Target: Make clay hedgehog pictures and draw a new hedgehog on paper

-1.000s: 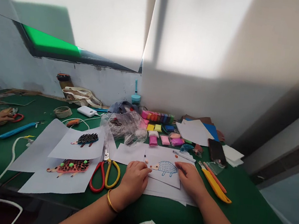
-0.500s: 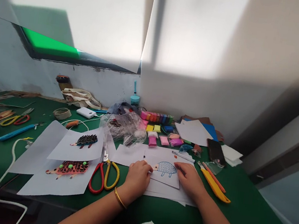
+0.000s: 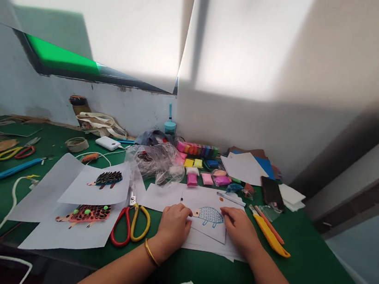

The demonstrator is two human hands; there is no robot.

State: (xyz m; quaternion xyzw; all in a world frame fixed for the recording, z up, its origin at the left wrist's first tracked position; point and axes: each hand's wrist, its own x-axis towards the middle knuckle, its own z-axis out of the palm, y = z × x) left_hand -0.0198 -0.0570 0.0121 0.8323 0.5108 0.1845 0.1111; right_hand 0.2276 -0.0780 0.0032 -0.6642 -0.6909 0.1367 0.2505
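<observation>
Pressing the hedgehog drawing [image 3: 208, 215] flat on the tabletop [image 3: 298, 272], the left hand [image 3: 173, 226], fingers curled, touches its snout end; the right hand [image 3: 240, 228], relaxed, rests at its tail end.

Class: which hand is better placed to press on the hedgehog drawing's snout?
Probably left: the left hand has fingertips at the hedgehog drawing snout; the right hand rests at its tail end.

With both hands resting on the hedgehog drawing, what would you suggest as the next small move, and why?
Probably press the left hand fingertips down on the snout of the hedgehog drawing, where a small orange bit seems to sit. The right hand already lies flat on the sheet's right side and steadies it, and the fingertips are right at the snout. More clay lies just behind the paper.
</observation>
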